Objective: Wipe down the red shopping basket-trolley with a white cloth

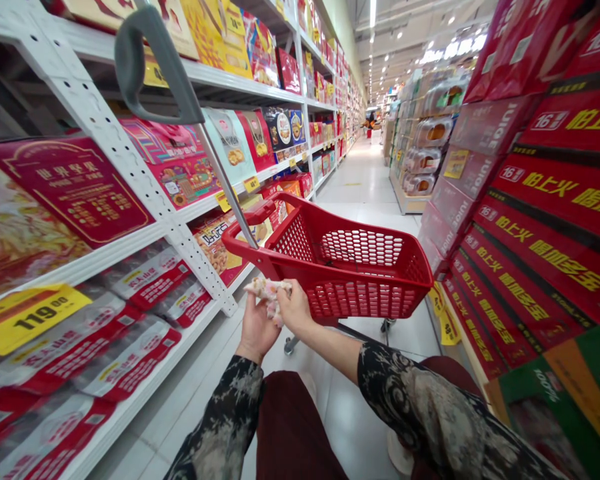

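My left hand [256,328] and my right hand [294,309] meet in front of me, both closed on a small crumpled pale piece, perhaps a tissue or wrapper [269,291]. They are held just below the near rim of a red wheeled shopping basket [375,293], which shows nothing inside. Its grey pull handle [145,63] rises on a metal rod toward the upper left. Dark patterned sleeves cover both my forearms.
White shelving [130,173] with red gift boxes and a yellow 119.00 price tag [27,317] lines the left. Stacked red cartons [545,220] wall the right. The tiled aisle [365,180] runs ahead; a person stands far down it.
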Tool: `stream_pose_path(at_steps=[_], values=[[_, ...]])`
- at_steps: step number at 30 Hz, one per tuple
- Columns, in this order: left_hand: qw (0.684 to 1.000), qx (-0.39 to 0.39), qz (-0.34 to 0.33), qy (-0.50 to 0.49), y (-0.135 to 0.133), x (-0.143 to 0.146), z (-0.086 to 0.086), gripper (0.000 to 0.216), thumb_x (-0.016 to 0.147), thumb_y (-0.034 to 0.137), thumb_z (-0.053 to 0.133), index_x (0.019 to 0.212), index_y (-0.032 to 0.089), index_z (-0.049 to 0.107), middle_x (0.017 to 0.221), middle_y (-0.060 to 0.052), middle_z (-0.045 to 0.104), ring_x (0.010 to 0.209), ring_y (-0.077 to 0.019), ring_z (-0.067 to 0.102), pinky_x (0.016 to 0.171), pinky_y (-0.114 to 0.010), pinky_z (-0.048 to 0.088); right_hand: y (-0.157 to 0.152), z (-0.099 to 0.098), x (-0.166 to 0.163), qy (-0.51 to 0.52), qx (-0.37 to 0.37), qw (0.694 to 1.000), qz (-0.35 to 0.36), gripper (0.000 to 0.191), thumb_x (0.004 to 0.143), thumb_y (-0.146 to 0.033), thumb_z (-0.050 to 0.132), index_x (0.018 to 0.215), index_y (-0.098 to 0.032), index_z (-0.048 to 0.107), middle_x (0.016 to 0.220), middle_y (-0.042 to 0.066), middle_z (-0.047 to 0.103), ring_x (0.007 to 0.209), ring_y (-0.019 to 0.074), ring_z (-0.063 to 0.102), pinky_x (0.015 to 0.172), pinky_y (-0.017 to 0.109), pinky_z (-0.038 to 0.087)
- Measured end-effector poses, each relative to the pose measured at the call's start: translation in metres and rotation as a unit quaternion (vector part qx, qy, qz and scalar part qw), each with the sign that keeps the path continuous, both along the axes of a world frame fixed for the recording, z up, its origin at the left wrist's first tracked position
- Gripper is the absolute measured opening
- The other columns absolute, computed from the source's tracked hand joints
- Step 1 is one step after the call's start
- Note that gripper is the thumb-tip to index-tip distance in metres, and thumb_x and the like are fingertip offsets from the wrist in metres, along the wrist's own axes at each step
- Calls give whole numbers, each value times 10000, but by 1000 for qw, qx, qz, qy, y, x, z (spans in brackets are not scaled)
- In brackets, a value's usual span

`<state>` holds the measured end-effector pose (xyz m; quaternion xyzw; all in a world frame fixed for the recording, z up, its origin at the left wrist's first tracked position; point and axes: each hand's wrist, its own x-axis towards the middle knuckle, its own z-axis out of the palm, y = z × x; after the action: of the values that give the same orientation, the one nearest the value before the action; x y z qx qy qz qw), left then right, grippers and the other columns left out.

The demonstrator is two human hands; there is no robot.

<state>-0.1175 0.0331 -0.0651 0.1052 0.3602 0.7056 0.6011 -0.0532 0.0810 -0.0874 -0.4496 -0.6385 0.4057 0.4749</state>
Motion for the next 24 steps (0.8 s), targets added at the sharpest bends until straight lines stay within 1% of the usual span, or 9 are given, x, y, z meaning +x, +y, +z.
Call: stream_pose_path(at_steps=[4, 6, 8, 10, 12, 14, 19, 22, 24], values=[[999, -17, -11, 50, -2, 7, -12, 164, 727, 124, 605, 886, 163, 598, 739, 21, 660, 647, -86, 622, 574, -164, 483, 3, -5, 12, -38, 144, 989, 19, 280, 719, -73, 462, 953, -167, 584, 1159, 104, 555, 1117, 189, 496, 955, 344, 408], [997, -42, 15, 63, 0, 5, -16, 131, 759, 157, 585, 889, 162, 589, 746, 10, 658, 719, -110, 640, 646, -198, 508, 0, -5, 21, -80, 230, 968, 57, 258, 746, -93, 467, 946, -179, 604, 1242, 96, 515, 1171, 186, 450, 987, 357, 371], [994, -68, 39, 70, 3, 1, -17, 112, 816, 242, 532, 877, 165, 584, 753, -4, 655, 763, -129, 643, 680, -230, 518, -5, -3, 28, -132, 326, 929, 114, 293, 777, -156, 491, 1050, -185, 595, 1313, 95, 472, 1231, 197, 391, 1029, 393, 307], [991, -84, 46, 91, 5, -3, -15, 184, 851, 311, 476, 871, 168, 589, 798, -25, 661, 819, -145, 637, 712, -247, 515, -8, -1, 33, -187, 406, 874, 190, 408, 788, -256, 532, 1191, -190, 528, 1381, 101, 409, 1301, 218, 299, 1070, 447, 216], [988, -90, 38, 120, 5, -6, -13, 229, 858, 348, 452, 886, 172, 596, 860, -43, 663, 869, -162, 625, 733, -259, 508, -10, -1, 35, -238, 424, 839, 246, 543, 779, -351, 567, 1283, -188, 447, 1416, 113, 363, 1328, 235, 251, 1072, 482, 193], [984, -102, 25, 146, 3, -8, -14, 243, 848, 366, 458, 923, 182, 597, 911, -47, 659, 882, -172, 615, 726, -275, 504, -7, -3, 35, -280, 402, 832, 261, 612, 772, -361, 593, 1327, -196, 393, 1425, 117, 349, 1320, 248, 271, 1050, 485, 245], [970, -163, -34, 179, -3, -16, -12, 266, 831, 440, 455, 997, 275, 580, 941, -14, 644, 776, -155, 594, 672, -309, 486, 8, -8, 32, -298, 432, 811, 258, 437, 857, -211, 507, 1290, -223, 450, 1388, 84, 418, 1303, 233, 321, 1047, 435, 301], [976, -131, -77, 158, -3, -24, -6, 394, 799, 559, 432, 957, 233, 589, 905, -49, 638, 743, -171, 587, 673, -343, 479, 23, 9, 22, -260, 467, 808, 248, 339, 898, -194, 443, 1229, -215, 517, 1348, 60, 472, 1308, 201, 326, 1059, 397, 311], [970, -153, -28, 190, 0, -29, -5, 431, 800, 563, 410, 911, 187, 588, 885, -69, 627, 757, -175, 589, 682, -333, 467, 36, 29, 11, -240, 489, 810, 219, 323, 912, -187, 414, 1212, -203, 532, 1364, 55, 455, 1333, 199, 283, 1086, 408, 277]])
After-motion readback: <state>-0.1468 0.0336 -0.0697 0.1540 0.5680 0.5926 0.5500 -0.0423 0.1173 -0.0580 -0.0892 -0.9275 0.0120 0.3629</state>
